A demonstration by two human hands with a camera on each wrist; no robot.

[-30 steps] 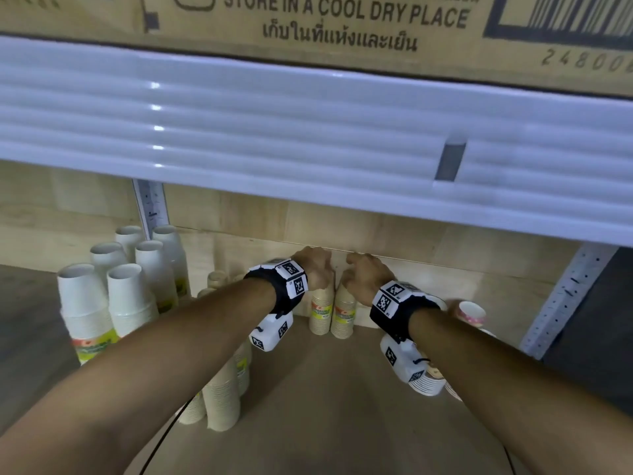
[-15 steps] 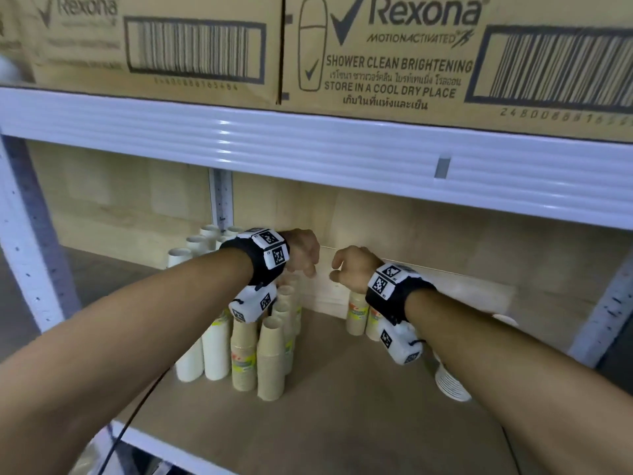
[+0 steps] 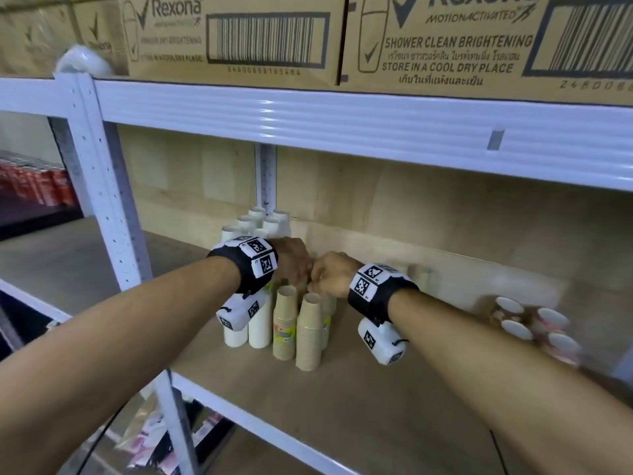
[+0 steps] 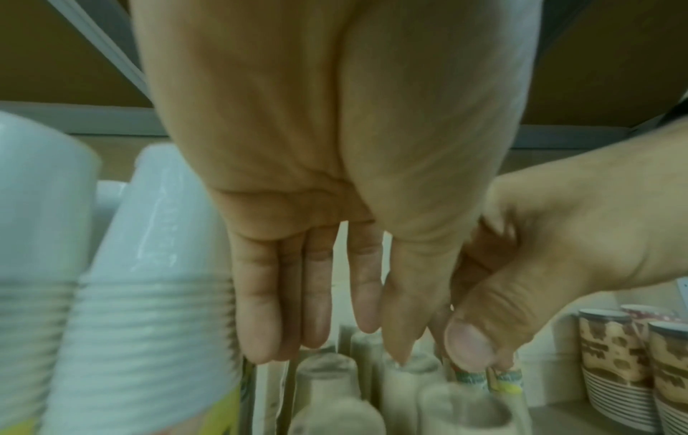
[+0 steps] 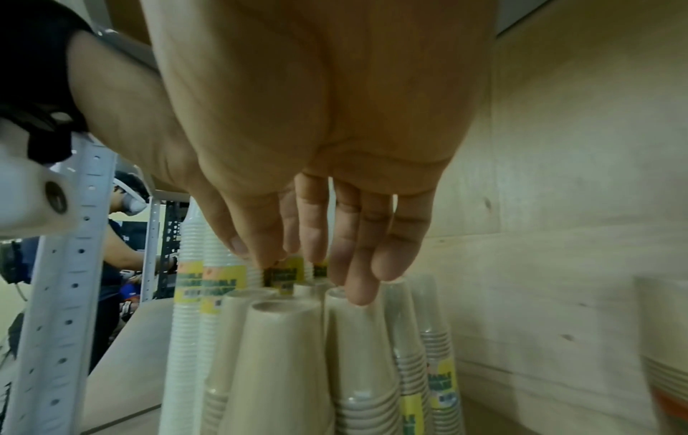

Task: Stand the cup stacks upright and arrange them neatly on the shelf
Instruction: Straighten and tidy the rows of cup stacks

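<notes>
Several kraft paper cup stacks (image 3: pixel 308 334) stand upside down in a tight cluster on the wooden shelf (image 3: pixel 376 406), next to white cup stacks (image 3: pixel 260 323). Both hands hover close together over the cluster. My left hand (image 3: pixel 293 265) points its straight fingers (image 4: pixel 316 323) down at the kraft stack tops (image 4: pixel 327 376) and holds nothing. My right hand (image 3: pixel 325 279) hangs beside it. The right fingers (image 5: pixel 357 288) are nearly straight, and one tip touches a kraft stack top (image 5: pixel 335 294). Nothing shows between its thumb and fingers.
Brown patterned cup stacks (image 3: pixel 534 323) stand upright at the shelf's right end. The white upper shelf beam (image 3: pixel 342 125) runs low overhead with cardboard boxes (image 3: pixel 239 36) on it. A white post (image 3: pixel 102 186) stands at the left. Another person (image 5: pixel 123 235) works beyond the rack.
Both hands came off the two kraft stacks near the back wall and moved left over the kraft cluster. My head has pulled back, so more of the shelf shows.
</notes>
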